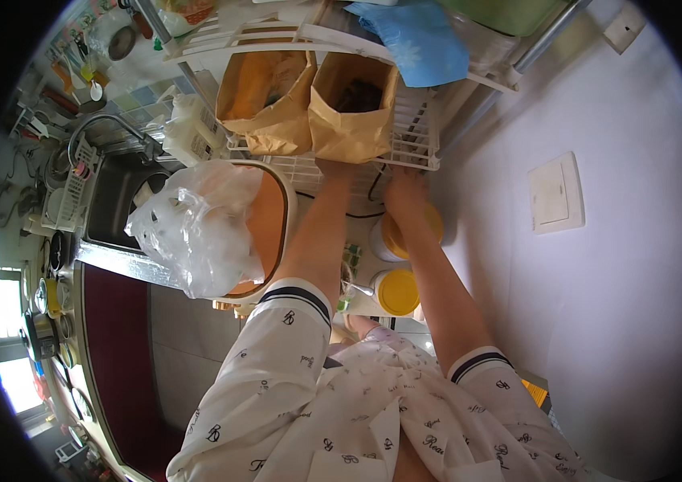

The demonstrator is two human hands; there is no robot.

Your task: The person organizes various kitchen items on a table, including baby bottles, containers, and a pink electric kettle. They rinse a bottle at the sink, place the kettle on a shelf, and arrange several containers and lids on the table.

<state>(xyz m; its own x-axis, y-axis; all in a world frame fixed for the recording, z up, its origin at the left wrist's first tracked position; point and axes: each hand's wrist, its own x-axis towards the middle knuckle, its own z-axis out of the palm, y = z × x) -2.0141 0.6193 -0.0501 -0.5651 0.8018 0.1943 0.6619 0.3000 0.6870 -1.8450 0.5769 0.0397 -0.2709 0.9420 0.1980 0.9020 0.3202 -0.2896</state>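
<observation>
Both my arms reach forward to a white wire rack (416, 135). My left hand (336, 167) goes under the front of a brown paper bag (350, 135) with something dark inside; its fingers are hidden. At the rack's lower front edge is my right hand (406, 184), above a container with a yellow lid (430, 220); its fingertips are partly hidden, and its grip cannot be told. A second paper bag (278, 129) with orange contents stands to the left. A blue plastic bag (422, 45) hangs over the shelf above.
Clear plastic bags (196, 223) lie on an orange-topped bin or appliance (269, 223) at the left, beside a steel sink (115, 193). Nearer me is a smaller yellow-lidded jar (398, 292). A black cable (365, 215) runs below the rack. A wall with a switch (556, 193) bounds the right.
</observation>
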